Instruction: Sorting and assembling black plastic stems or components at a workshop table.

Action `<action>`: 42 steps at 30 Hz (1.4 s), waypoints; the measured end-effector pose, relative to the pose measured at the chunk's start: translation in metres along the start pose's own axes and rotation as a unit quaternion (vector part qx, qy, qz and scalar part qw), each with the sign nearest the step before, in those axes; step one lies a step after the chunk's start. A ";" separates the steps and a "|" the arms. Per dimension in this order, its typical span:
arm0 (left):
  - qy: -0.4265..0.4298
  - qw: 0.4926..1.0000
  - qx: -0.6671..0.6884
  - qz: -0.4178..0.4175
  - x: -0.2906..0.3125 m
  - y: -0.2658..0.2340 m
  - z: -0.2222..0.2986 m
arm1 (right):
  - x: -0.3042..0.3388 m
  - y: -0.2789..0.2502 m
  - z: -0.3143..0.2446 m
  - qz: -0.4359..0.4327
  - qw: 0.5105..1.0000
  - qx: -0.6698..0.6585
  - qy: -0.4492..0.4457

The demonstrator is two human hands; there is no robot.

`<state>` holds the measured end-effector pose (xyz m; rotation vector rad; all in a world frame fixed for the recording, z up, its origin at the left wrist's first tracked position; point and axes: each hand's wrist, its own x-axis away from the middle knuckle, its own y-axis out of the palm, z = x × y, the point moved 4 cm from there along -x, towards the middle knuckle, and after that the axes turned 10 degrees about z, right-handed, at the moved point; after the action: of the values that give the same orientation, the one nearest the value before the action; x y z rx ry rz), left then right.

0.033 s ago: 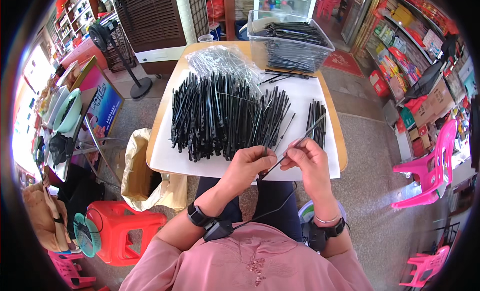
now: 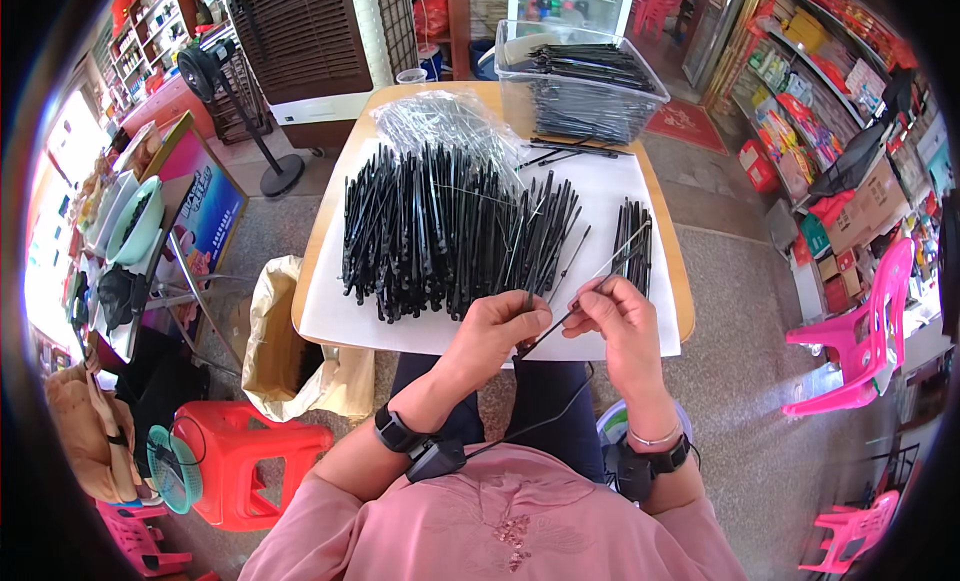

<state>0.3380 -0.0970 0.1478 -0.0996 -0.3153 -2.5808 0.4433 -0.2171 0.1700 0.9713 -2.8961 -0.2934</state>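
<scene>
Over the table's near edge, my left hand point(image 2: 497, 329) is closed, thumb and fingers pinching a thin black rod point(image 2: 552, 328). The rod slants up toward my right hand point(image 2: 614, 316), whose thumb and fingers are also pinched on it. A slender greyish length point(image 2: 630, 243) sticks out above the right hand; I cannot tell whether it is the same rod. Just beyond my hands lies a large pile of black rods point(image 2: 425, 231) with small knobbed ends. A smaller bundle of black rods point(image 2: 632, 231) lies beyond my right hand.
White sheeting point(image 2: 325, 311) covers much of the wooden table point(image 2: 684, 281). Crumpled clear plastic point(image 2: 440, 121) and a clear bin point(image 2: 648, 106) of black rods stand at the back. A paper bag point(image 2: 268, 351) and red stool point(image 2: 240, 461) are left; a pink chair point(image 2: 870, 331) stands right.
The slender length above my right hand is tilted slightly higher. Both hands have stayed almost in place.
</scene>
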 end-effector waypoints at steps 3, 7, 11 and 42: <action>0.031 0.998 -0.040 0.024 0.002 0.000 0.001 | -0.001 -0.002 0.002 0.007 1.000 -0.010 -0.002; 0.077 0.988 -0.130 0.033 0.002 0.001 0.002 | -0.001 -0.001 0.003 0.007 1.000 -0.010 0.003; 0.087 0.983 -0.152 0.048 0.002 0.001 0.004 | 0.001 -0.001 0.000 0.014 1.000 -0.003 0.000; 0.003 1.000 -0.024 -0.009 0.002 0.010 0.006 | 0.010 0.008 -0.007 0.021 0.975 0.172 -0.137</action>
<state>0.3414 -0.1053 0.1561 -0.1064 -0.2542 -2.6068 0.4317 -0.2176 0.1787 0.9797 -3.2912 0.0905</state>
